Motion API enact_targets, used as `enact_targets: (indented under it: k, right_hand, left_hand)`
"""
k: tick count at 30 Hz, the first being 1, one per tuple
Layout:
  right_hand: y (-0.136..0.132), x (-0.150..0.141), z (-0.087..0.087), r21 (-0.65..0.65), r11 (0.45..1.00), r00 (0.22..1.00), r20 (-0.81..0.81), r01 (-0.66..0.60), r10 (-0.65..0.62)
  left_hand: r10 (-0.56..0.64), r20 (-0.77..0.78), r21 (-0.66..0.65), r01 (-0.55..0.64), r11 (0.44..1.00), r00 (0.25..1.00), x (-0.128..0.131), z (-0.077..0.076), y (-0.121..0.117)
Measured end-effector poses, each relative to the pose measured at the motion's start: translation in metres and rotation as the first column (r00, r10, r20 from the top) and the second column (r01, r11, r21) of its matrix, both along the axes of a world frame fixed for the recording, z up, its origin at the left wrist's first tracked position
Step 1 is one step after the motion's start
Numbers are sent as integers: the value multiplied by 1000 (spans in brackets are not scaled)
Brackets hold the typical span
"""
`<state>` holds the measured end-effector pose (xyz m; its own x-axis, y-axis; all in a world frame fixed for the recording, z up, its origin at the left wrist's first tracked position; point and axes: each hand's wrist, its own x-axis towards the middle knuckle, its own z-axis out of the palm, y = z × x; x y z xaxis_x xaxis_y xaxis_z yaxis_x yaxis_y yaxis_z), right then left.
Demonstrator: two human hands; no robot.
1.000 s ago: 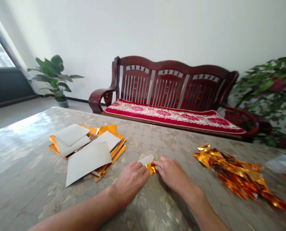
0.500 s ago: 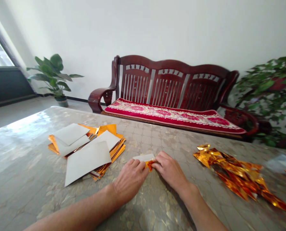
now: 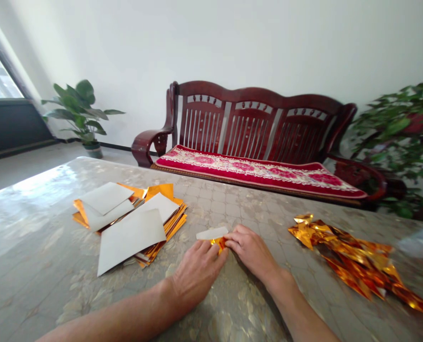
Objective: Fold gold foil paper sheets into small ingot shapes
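Between my two hands, a sheet of gold foil paper [image 3: 212,233] lies partly folded on the table, its pale back facing up along the far edge and shiny gold showing nearer me. My left hand [image 3: 199,270] presses on its near left part with fingers bent, covering much of it. At the right end, the fingertips of my right hand [image 3: 249,247] pinch the paper. To the left is a loose stack of gold foil paper sheets [image 3: 133,240], mostly pale side up. Over on the right lies a pile of folded gold foil pieces [image 3: 350,251].
A patterned cover lies on the table [image 3: 239,204]. Behind it stands a dark red wooden bench [image 3: 250,123] with a red floral cushion [image 3: 254,168]. Potted plants [image 3: 78,111] stand left and right. A clear plastic bag [image 3: 418,242] lies at the table's right side.
My left hand has shifted slightly toward me and right, its fingertips lower on the foil paper. My right hand stays at the paper's right end. The view has moved slightly.
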<state>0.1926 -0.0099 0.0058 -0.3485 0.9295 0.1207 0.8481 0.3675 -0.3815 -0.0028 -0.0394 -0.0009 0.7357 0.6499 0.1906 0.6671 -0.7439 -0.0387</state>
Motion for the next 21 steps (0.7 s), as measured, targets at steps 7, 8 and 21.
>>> enact_targets:
  k: [7,8,21]
  right_hand:
    - [-3,-3,-2,35,998,997,64,51,-53]
    - [-3,-4,-2,39,998,995,75,57,-60]
    - [-2,-15,-4,126,964,966,82,233,-244]
  left_hand:
    - [33,16,-1,-33,999,999,1,-4,6]
    - [31,18,0,-31,1000,999,1,-4,6]
    - [50,82,-89,-43,995,995,0,-3,5]
